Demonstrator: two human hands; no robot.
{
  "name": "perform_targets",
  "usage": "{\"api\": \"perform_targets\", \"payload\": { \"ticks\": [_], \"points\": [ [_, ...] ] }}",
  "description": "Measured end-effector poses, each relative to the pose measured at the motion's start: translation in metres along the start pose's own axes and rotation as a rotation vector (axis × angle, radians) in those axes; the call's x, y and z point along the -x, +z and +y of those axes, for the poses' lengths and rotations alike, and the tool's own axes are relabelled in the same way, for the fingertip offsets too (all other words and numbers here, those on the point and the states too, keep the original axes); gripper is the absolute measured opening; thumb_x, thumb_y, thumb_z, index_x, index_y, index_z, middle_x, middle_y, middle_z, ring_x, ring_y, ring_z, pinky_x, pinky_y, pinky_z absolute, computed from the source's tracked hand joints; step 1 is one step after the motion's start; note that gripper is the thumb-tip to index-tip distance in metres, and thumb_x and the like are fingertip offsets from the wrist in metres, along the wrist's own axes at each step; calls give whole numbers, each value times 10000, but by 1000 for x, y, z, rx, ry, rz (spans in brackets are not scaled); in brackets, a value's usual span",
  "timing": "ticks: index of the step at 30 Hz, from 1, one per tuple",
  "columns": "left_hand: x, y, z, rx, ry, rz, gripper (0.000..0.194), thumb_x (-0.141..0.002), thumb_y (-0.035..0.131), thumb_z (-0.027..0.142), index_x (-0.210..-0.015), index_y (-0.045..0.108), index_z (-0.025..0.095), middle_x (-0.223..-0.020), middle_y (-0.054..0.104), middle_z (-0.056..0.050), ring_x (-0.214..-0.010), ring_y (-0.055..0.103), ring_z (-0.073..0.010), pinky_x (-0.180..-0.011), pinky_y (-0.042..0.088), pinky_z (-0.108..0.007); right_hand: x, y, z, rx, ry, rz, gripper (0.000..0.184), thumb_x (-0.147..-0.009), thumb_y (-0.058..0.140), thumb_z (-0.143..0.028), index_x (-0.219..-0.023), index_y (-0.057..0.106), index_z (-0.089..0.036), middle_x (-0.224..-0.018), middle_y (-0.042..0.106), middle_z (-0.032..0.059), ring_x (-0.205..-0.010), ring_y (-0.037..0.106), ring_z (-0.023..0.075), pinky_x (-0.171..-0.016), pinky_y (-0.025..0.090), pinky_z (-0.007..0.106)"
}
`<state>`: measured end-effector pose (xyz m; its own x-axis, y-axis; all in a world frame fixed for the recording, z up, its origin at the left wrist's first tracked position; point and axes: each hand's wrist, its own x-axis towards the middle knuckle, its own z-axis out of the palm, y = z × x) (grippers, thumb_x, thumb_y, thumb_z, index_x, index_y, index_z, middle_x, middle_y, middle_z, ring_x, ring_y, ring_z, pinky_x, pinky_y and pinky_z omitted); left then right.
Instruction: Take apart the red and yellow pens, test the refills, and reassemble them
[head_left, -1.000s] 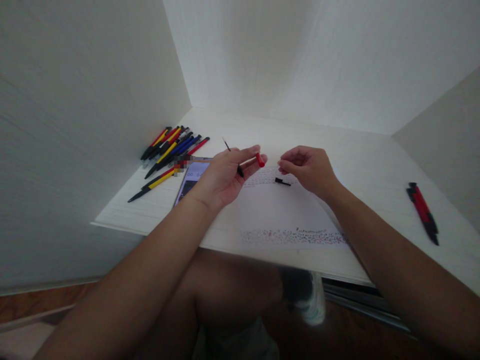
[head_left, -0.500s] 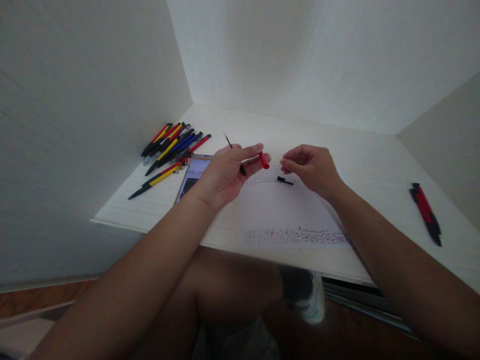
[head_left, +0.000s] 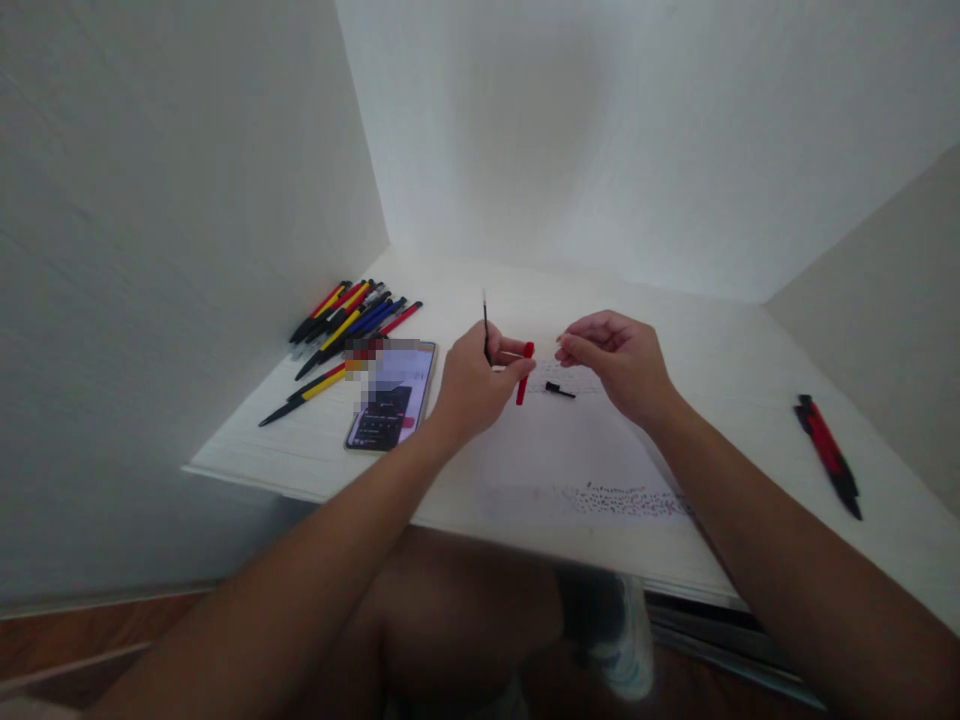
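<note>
My left hand (head_left: 472, 385) is closed around a red pen barrel (head_left: 524, 372), which hangs down from its fingers, and a thin black refill (head_left: 485, 325) that sticks up out of the fist. My right hand (head_left: 611, 360) hovers just right of it with thumb and fingertips pinched on something too small to make out. A small black pen part (head_left: 559, 390) lies on the white paper sheet (head_left: 570, 450) between and below the two hands.
A pile of several red, yellow, blue and black pens (head_left: 349, 315) lies at the table's left by the wall. A phone (head_left: 392, 394) with its screen lit lies left of my left hand. Red and black pens (head_left: 826, 452) rest at the far right. White walls enclose the table (head_left: 285, 440).
My left hand has turned and closed into a fist, swinging the refill upright and the red barrel downward. The phone, partly covered before, now shows fully. The camera has tilted down a little.
</note>
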<state>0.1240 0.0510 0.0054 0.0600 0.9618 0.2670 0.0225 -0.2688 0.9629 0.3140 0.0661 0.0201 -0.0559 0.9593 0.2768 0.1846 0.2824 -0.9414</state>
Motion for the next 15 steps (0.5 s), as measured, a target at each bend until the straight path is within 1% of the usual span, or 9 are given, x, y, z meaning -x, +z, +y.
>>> {"api": "perform_targets", "payload": {
  "ticks": [3,6,11,15],
  "points": [
    [3,2,4,-81,45,-38,287,-769,696,137,-736,422,217,-878,719,-60,-841,689,-206,-694,550,-339,1,1,-3,15,-31,-19,171,-773,734,-347,-802,630,-214,-717,698,30,-659,671,166,-687,593,372],
    [5,3,6,-115,84,-50,237,-783,685,139,-726,469,219,-866,720,-68,-830,691,-220,-712,553,-367,2,1,-3,49,-48,-26,158,-788,720,-348,-805,636,-215,-697,692,22,-641,661,158,-649,578,353],
    [3,4,1,-148,130,-40,210,-780,682,123,-733,503,223,-861,725,-70,-801,690,-229,-734,551,-396,3,1,-3,85,-74,-40,132,-789,729,-327,-791,666,-210,-669,693,21,-609,650,149,-597,549,326],
    [3,5,-3,-149,140,-33,198,-783,689,143,-753,510,220,-852,721,-65,-791,686,-220,-714,548,-375,4,3,-3,95,-61,-26,129,-770,744,-320,-787,677,-211,-671,695,20,-601,643,146,-603,554,329]
  ]
}}
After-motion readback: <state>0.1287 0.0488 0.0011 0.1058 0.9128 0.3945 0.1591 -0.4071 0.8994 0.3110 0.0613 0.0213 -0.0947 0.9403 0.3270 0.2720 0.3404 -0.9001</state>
